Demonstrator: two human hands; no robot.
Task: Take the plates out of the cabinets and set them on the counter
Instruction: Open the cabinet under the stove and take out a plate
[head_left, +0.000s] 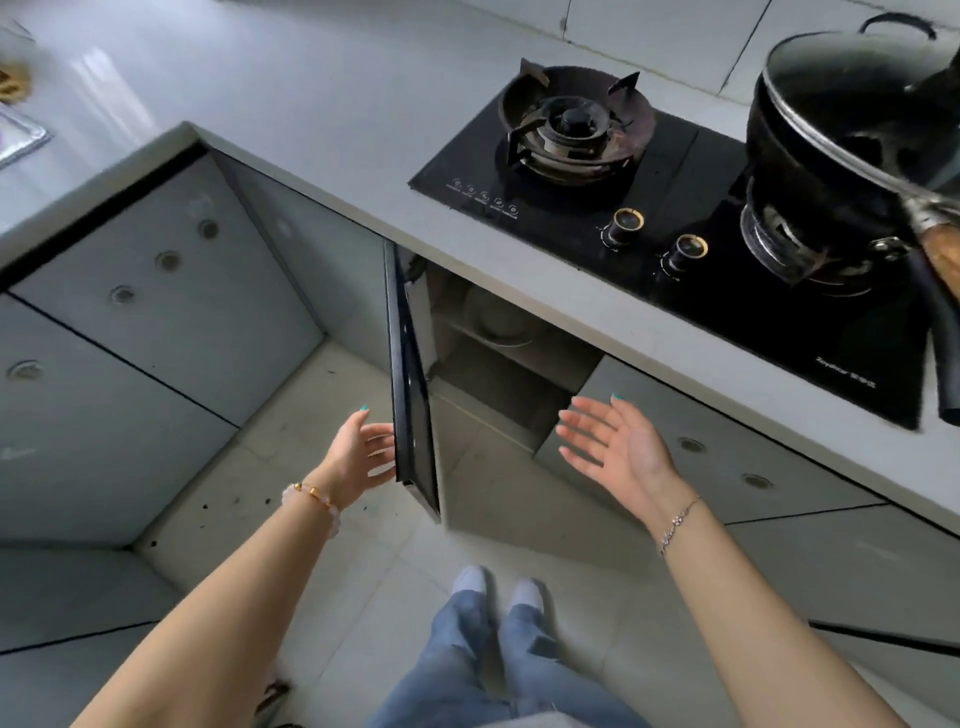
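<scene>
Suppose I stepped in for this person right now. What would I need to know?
Left hand: fingers against the edge of the open cabinet door.
Right hand: open, empty, in front of the cabinet opening.
Plates: dimly seen pale dishes on the upper shelf inside, untouched.
Done: door opened.
Left: lift the plates out and set them on the counter, probably on the bare stretch left of the stove.

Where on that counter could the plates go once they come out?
The widest bare patch is the grey counter left of the hob, running toward the corner. The strip in front of the hob looks too narrow. The hob's right side is crowded by the lidded wok.
</scene>
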